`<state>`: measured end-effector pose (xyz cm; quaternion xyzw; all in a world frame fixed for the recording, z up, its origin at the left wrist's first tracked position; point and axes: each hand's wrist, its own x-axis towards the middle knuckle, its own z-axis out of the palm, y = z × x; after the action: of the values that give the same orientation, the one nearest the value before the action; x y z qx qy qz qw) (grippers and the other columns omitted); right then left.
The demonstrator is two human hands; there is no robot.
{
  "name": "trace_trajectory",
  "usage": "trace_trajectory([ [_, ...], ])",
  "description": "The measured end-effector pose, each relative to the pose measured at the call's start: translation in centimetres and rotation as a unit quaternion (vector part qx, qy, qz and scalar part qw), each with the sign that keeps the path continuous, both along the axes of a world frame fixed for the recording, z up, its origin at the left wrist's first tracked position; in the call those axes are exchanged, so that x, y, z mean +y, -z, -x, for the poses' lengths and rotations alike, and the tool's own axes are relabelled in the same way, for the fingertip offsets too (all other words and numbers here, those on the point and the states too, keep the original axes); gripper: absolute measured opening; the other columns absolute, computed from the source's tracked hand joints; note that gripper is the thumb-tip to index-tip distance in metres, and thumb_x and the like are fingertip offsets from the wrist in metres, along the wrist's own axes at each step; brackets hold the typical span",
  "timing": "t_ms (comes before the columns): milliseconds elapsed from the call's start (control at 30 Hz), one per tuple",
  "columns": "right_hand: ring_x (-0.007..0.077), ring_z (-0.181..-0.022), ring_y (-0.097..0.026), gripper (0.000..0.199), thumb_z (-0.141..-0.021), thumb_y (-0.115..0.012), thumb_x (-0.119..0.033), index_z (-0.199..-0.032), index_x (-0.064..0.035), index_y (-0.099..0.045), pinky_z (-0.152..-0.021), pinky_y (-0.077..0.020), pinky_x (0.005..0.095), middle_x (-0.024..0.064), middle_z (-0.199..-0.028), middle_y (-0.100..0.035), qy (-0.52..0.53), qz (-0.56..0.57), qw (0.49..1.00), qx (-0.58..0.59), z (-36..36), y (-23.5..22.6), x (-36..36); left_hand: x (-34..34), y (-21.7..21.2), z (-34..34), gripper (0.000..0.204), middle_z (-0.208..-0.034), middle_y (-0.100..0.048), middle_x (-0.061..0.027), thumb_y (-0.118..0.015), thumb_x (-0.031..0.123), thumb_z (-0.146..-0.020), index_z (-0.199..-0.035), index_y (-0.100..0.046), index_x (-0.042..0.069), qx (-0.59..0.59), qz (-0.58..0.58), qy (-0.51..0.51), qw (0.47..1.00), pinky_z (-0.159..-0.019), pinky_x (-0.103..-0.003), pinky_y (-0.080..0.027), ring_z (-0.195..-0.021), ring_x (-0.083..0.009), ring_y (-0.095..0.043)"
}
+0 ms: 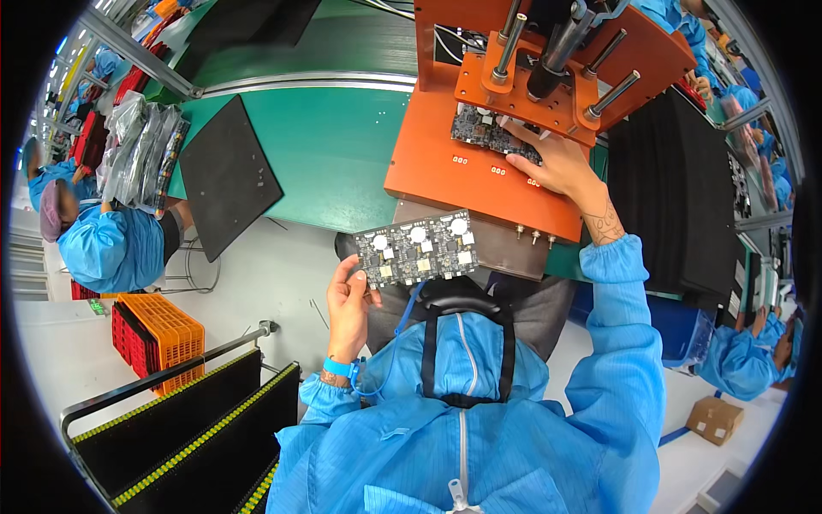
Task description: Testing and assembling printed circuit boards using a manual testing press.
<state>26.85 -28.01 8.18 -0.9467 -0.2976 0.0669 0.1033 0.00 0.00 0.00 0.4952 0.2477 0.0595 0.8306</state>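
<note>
My left hand pinches the lower left corner of a black circuit board between thumb and fingers. This board is a panel of three like sections with round white parts, held up above my lap. At the orange press, my right hand grips the right end of a second circuit board, thumb at its near edge and fingers over its top. That board lies under the press's raised upper plate, which partly hides it and my fingertips. A blue wrist strap circles my left wrist.
The press stands on a green bench. A black sheet overhangs its near edge, beside bagged items. Black trays are stacked at right. A rack and orange crate stand lower left. Other people work on both sides.
</note>
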Motion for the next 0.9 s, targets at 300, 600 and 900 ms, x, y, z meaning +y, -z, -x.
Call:
trace_trajectory([
  [300, 0.0311, -0.079, -0.061, 0.053, -0.088, -0.06, -0.041, -0.137, -0.0228, -0.049, -0.071, -0.0483, 0.0428, 0.0164, -0.099, -0.063, -0.053, -0.077, 0.993, -0.075, 0.7, 0.0, 0.4, -0.2, -0.1, -0.4, 0.03, -0.088, -0.064, -0.0071, -0.049, 0.012, -0.099, -0.126, -0.045, 0.0, 0.006, 0.003, 0.014, 1.0, -0.057, -0.026, -0.048, -0.063, -0.0115, -0.056],
  [600, 0.0313, -0.08, -0.061, 0.05, -0.092, -0.055, -0.042, -0.138, -0.0233, -0.049, -0.072, -0.0482, 0.0412, 0.016, -0.097, -0.063, -0.081, -0.066, 0.984, -0.145, 0.3, 0.4, 0.1, -0.2, 0.0, -1.6, 0.032, -0.088, -0.065, -0.0068, -0.049, 0.012, -0.099, -0.128, -0.044, 0.001, -0.008, 0.012, 0.062, 0.998, -0.058, -0.026, -0.049, -0.065, -0.0112, -0.057],
  [900, 0.0315, -0.084, -0.06, 0.052, -0.093, -0.052, -0.046, -0.14, -0.0255, -0.046, -0.074, -0.0487, 0.0429, 0.0163, -0.096, -0.063, -0.068, -0.054, 0.991, -0.099, 0.1, -0.2, 0.6, -0.1, -0.3, -1.8, 0.031, -0.089, -0.065, -0.0064, -0.05, 0.013, -0.099, -0.127, -0.045, 0.001, 0.001, 0.013, 0.055, 0.998, -0.058, -0.026, -0.048, -0.064, -0.0109, -0.056],
])
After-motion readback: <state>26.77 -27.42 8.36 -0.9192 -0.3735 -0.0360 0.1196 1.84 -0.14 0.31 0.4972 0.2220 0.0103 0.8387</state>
